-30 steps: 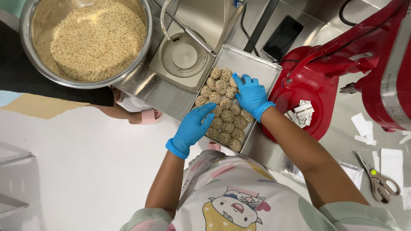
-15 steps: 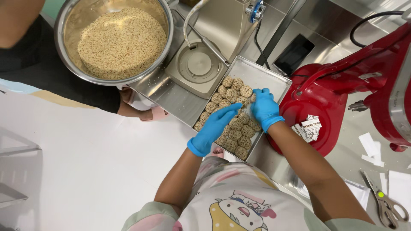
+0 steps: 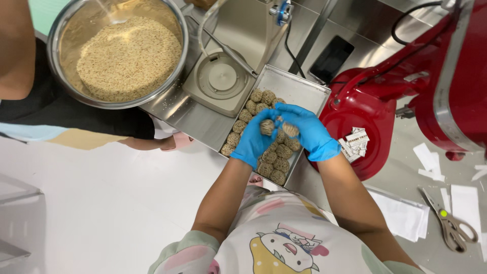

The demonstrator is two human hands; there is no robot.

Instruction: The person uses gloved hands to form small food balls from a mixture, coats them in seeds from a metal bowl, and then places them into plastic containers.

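Observation:
Both my hands wear blue gloves and hover over a rectangular metal tray [image 3: 304, 87] holding several round, seed-coated balls [image 3: 276, 165]. My left hand [image 3: 253, 141] holds one coated ball [image 3: 267, 127] in its fingertips. My right hand [image 3: 304, 128] pinches another coated ball [image 3: 290, 130] right beside it, the two balls almost touching above the tray's middle. The far end of the tray is bare metal.
A large steel bowl of pale seeds [image 3: 122, 50] sits at the upper left, beside another person's arm [image 3: 15, 45]. A kitchen scale [image 3: 220, 78] stands next to the tray. A red stand mixer [image 3: 406, 96], paper slips [image 3: 356, 143], scissors [image 3: 451, 223] and a dark phone [image 3: 331, 60] lie to the right.
Both hands lifted from the tray's contents and came together, each now holding a ball. The view shifted so the bowl and tray sit lower and further right.

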